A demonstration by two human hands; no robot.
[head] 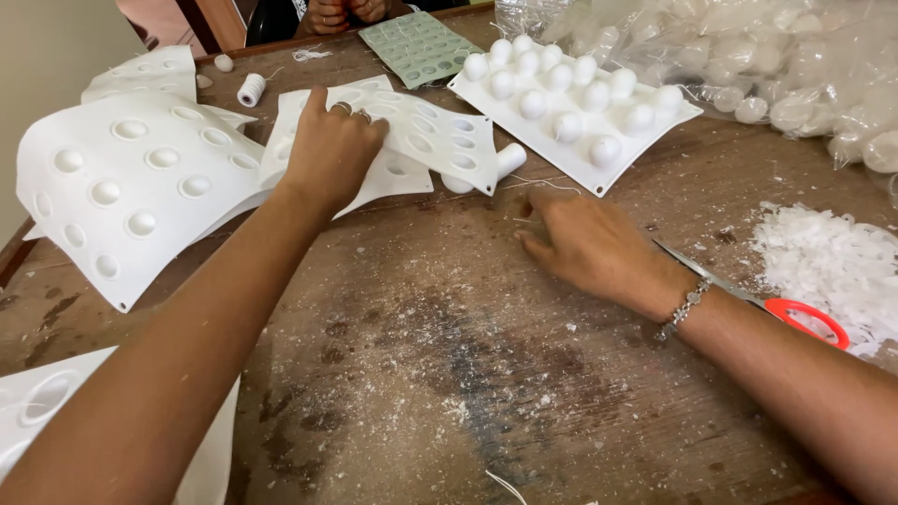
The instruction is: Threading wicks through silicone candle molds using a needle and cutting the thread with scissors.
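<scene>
- White mould sheet (426, 140) with round hollows lies flat on the wooden table (449, 374), on top of another sheet of the same kind; the left hand (329, 154) presses down on its near-left part with spread fingers, palm flat, gripping nothing
- Right hand (585, 243) rests just right of and nearer than that sheet, fingers curled down to the tabletop where a thin thread (543, 184) lies; whether it actually pinches the thread I cannot tell
- A small white cylinder (510, 159) pokes out from under the sheet's right edge, so the sheet sits unevenly; a harder press could, I judge, tip it or roll the piece away
- The filled mould (580, 103) of white rounded pieces stands just right of and beyond the sheet; a sideways shove might knock it
- Scissors (748, 295) with a red handle lie right of the sheet, under the right wrist; drawing the arm back could catch the blades
- White flakes (828, 262) and dust, far right of the sheet, may make the thread hard to pick out
</scene>
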